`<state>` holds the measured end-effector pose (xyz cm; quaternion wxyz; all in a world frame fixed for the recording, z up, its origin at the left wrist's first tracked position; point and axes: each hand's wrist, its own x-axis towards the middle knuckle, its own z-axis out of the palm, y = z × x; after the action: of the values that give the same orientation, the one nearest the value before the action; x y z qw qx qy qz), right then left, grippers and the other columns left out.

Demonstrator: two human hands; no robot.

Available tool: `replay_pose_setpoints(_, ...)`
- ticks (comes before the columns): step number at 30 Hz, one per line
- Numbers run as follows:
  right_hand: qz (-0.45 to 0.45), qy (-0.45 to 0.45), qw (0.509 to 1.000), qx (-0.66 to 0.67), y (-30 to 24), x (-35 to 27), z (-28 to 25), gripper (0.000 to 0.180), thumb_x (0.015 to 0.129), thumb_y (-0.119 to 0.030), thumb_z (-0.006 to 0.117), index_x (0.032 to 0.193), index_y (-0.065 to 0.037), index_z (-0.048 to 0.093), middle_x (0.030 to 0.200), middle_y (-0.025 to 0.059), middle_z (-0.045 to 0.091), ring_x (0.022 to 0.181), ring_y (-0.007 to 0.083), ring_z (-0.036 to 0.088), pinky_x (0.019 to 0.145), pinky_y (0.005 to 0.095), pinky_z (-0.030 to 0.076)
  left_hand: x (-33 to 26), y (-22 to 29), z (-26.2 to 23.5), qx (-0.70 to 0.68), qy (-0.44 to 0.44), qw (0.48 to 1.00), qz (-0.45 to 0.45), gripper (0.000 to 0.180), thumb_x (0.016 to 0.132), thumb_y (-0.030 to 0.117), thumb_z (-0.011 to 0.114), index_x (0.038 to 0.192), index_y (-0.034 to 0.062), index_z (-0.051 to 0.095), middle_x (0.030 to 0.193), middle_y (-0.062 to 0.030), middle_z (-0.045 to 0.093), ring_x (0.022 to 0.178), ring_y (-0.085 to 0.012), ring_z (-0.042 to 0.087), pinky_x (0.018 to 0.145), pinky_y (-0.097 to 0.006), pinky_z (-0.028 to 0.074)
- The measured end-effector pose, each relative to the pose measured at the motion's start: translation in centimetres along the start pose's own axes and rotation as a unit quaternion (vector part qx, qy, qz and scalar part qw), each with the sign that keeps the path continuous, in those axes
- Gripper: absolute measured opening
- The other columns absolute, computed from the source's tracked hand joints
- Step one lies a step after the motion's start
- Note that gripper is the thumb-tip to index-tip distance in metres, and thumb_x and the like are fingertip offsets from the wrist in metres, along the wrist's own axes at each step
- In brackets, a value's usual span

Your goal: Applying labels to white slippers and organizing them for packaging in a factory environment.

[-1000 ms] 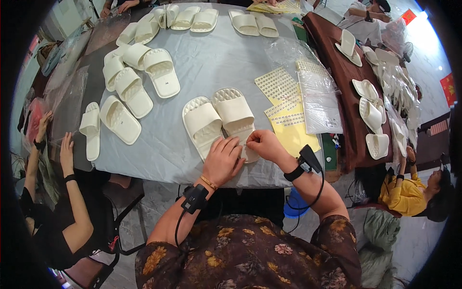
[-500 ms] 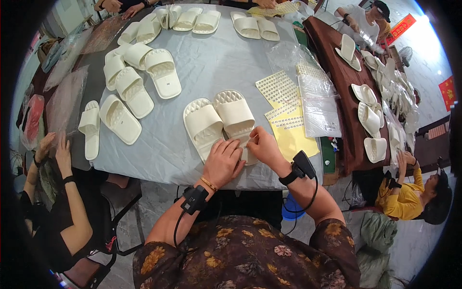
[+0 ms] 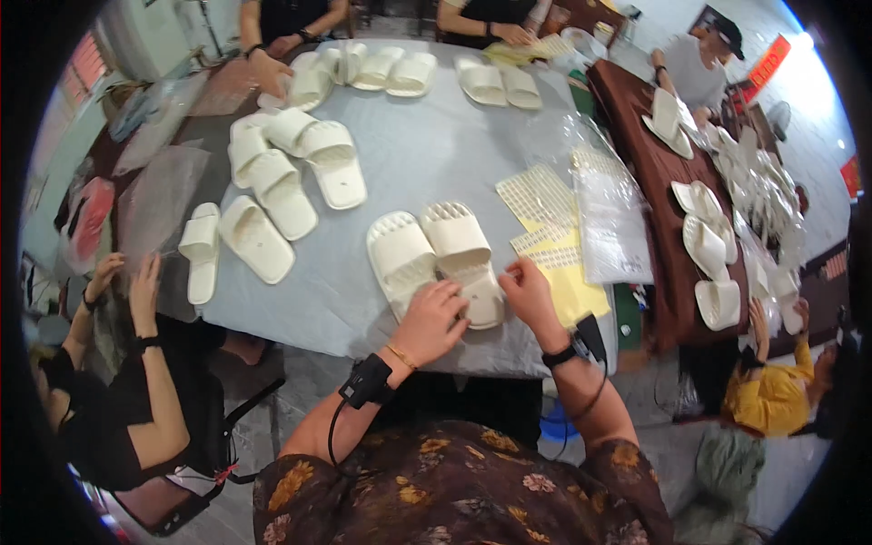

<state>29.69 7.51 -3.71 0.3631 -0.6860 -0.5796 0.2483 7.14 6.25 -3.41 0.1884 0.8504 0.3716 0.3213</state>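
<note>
I have one pair of cream, open-toed slippers with quilted footbeds in front of me, near my edge of the table (image 3: 345,313) under its pale grey sheet. The left slipper (image 3: 401,256) and the right slipper (image 3: 459,238) lie side by side, toes pointing away from me. I judge this pair to be partway through its handling: both are laid out flat and neither is bagged. More cream slippers (image 3: 334,163) stand unwrapped in a loose curve to my left, so plenty seems left to do. The yellow-backed sheets of small printed white labels (image 3: 536,195) are only partly used, as far as I can judge, and lie beside a stack of clear plastic bags (image 3: 613,236).

My left hand (image 3: 436,318) comes in slantwise, palm down, fingers loosely spread over the left slipper's heel end, their tips reaching the right slipper; it grips nothing. My right hand (image 3: 527,286) hovers just beside the right slipper's outer edge, fingers bent in toward the thumb (a black device (image 3: 590,338) sits at that wrist). The blur keeps me from telling whether those fingertips pinch anything.
</note>
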Motion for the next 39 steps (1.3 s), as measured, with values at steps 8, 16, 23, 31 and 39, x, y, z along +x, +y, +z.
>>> replay_pose_setpoints(8,0.019,-0.012,0.988,0.153,2.6,-5.2,-2.0,0.017,0.087,-0.005,0.063,0.102,-0.001,0.058,0.068,0.0006,0.054,0.061,0.0076,0.051,0.055,0.0248,0.042,0.2,1.7,-0.2,0.02,0.099,0.986,-0.135,0.031,0.082,0.029,0.069,0.106,0.0102,0.07,0.129,-0.0222,0.056,0.121,-0.0423,0.049,0.102,-0.051,0.038)
replay_pose_setpoints(16,0.019,0.005,0.975,0.221,3.4,-5.2,-1.2,0.019,0.088,-0.003,0.062,0.106,-0.001,0.057,0.073,0.0003,0.056,0.062,0.0071,0.052,0.055,0.0233,0.043,3.8,0.7,3.1,0.141,0.066,0.953,-0.26,0.06,0.081,0.048,0.067,0.116,-0.0001,0.059,0.129,-0.027,0.046,0.128,-0.0428,0.037,0.111,-0.055,0.023)
replay_pose_setpoints(23,0.02,0.007,0.962,0.274,3.4,-5.4,-1.6,0.02,0.088,-0.002,0.062,0.107,-0.001,0.057,0.071,-0.0006,0.055,0.06,0.0063,0.051,0.054,0.0224,0.042,3.0,-2.0,-3.0,0.152,0.085,0.961,-0.214,0.056,0.081,0.048,0.067,0.093,-0.0062,0.063,0.111,-0.0256,0.055,0.112,-0.0416,0.047,0.093,-0.052,0.04)
replay_pose_setpoints(31,0.025,0.021,0.976,0.217,4.1,-5.2,-0.8,0.022,0.087,-0.007,0.064,0.108,-0.001,0.06,0.072,0.0054,0.062,0.065,0.0126,0.057,0.06,0.028,0.047,9.0,-12.9,-21.9,0.174,0.14,0.958,-0.18,0.038,0.083,0.036,0.067,0.094,-0.0003,0.07,0.083,-0.0223,0.067,0.078,-0.0405,0.063,0.074,-0.049,0.048)
replay_pose_setpoints(39,0.04,0.084,0.952,0.291,4.7,-3.6,-8.8,0.023,0.093,-0.011,0.061,0.113,-0.001,0.057,0.082,0.0018,0.061,0.066,0.0077,0.057,0.056,0.0247,0.047,-0.9,-15.5,-12.4,0.181,0.012,0.958,-0.222,0.052,0.085,0.027,0.07,0.126,-0.0029,0.058,0.14,-0.0309,0.044,0.132,-0.0468,0.038,0.11,-0.05,0.03)
